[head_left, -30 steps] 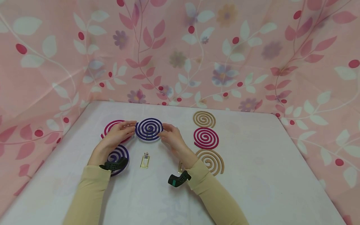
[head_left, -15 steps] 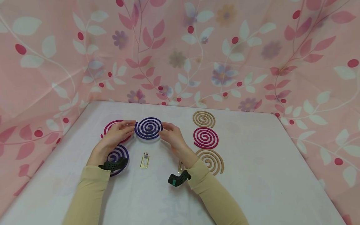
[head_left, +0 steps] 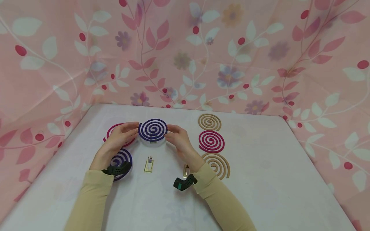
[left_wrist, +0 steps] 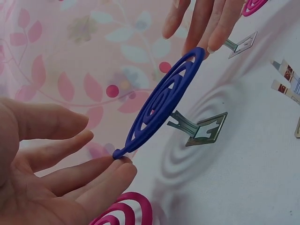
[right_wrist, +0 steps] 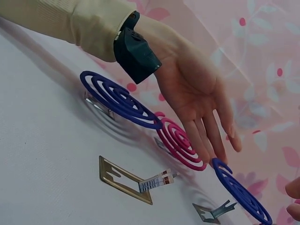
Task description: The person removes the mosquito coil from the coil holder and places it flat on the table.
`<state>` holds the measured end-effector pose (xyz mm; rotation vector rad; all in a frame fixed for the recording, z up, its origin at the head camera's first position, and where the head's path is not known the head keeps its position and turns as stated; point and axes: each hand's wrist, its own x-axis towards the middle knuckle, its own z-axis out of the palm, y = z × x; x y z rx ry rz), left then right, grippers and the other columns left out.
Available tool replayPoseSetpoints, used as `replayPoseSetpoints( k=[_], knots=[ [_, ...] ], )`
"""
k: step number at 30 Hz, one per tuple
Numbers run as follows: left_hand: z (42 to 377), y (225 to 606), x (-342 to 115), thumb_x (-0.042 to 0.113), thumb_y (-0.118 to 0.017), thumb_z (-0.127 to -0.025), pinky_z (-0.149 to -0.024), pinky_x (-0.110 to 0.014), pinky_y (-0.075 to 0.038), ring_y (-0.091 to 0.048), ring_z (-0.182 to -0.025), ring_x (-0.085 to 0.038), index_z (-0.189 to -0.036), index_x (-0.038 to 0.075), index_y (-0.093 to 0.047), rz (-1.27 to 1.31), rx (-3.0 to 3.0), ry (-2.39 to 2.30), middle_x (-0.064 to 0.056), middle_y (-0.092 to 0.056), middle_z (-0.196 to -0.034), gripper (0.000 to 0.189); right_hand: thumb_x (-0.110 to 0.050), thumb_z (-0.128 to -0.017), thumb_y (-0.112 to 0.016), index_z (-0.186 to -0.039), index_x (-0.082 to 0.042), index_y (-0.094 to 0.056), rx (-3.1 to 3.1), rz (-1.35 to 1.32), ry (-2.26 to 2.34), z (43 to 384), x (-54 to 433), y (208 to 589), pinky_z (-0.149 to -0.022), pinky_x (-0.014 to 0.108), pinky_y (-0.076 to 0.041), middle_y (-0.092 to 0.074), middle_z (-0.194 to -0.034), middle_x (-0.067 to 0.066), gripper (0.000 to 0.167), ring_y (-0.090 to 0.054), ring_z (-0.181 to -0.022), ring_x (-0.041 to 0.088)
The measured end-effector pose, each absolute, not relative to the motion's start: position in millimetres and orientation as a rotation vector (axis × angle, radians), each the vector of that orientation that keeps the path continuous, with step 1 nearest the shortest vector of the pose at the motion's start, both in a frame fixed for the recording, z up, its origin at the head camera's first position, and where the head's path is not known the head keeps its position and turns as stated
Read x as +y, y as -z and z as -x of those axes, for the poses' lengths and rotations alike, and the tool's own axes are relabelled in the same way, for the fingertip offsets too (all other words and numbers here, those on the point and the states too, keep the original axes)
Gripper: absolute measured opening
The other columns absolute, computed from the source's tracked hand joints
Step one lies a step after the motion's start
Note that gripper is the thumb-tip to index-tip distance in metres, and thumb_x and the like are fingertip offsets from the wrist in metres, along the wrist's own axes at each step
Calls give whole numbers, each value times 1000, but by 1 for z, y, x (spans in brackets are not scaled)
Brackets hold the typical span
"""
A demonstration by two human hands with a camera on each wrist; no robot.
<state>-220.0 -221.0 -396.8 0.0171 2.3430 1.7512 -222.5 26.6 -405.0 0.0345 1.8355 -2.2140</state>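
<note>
A blue spiral mosquito coil point(head_left: 153, 130) hangs tilted between both hands, just above a small metal coil stand point(left_wrist: 206, 130). My left hand point(head_left: 122, 135) touches the coil's outer end with straight fingertips, its thumb apart, as the left wrist view shows. My right hand point(head_left: 180, 138) meets the opposite edge with extended fingertips; in the right wrist view only bits of its fingers point(right_wrist: 294, 188) show. Whether the stand's forked top touches the coil I cannot tell. A pink coil point(right_wrist: 178, 140) lies behind my left hand, and another blue coil point(right_wrist: 117, 97) is below that wrist.
A bare metal stand point(head_left: 148, 165) lies nearer on the white table, and another stand point(head_left: 186, 171) is partly hidden by my right wrist. To the right, a tan coil point(head_left: 209, 122), a pink coil point(head_left: 212, 141) and another tan coil point(head_left: 224, 166) form a column.
Both hands have raised the blue coil slightly, and the stand beneath it shows more. The other coils and stands have not moved.
</note>
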Motion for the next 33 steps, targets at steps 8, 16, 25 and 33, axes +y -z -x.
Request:
replayPoseSetpoints(
  k=[8,16,25,33],
  knots=[
    [219,396,-218,16,-57,-102,-102,-33,-49,-62,-109,-9,-150,1,-40,22,2364,-1844,-21,-45,-151,53,5,-88,-59,-136,2,-57,1855,-59,2229,224,28,405,-102,38,-52,-55,-141,18,47,-60,-113,27],
    [220,400,-214,19,-68,-96,-87,-15,-54,-62,-106,-5,-148,7,-44,106,2398,-1897,-17,-49,-148,58,9,-89,-60,-129,0,-61,1795,-92,2294,225,28,406,-95,36,-57,-58,-132,16,41,-66,-97,21],
    [221,399,-209,15,-70,-94,-85,-13,-54,-62,-110,-9,-148,7,-45,149,2374,-1933,-16,-49,-150,61,13,-88,-61,-127,3,-61,1761,-97,2349,228,29,406,-92,37,-58,-58,-128,17,40,-68,-96,21],
    [219,395,-204,17,-71,-93,-87,-13,-53,-60,-120,-14,-147,10,-46,186,2349,-1949,-11,-50,-149,59,13,-87,-63,-123,5,-64,1784,-124,2383,231,31,408,-87,34,-60,-61,-122,16,36,-68,-90,17]
  ],
)
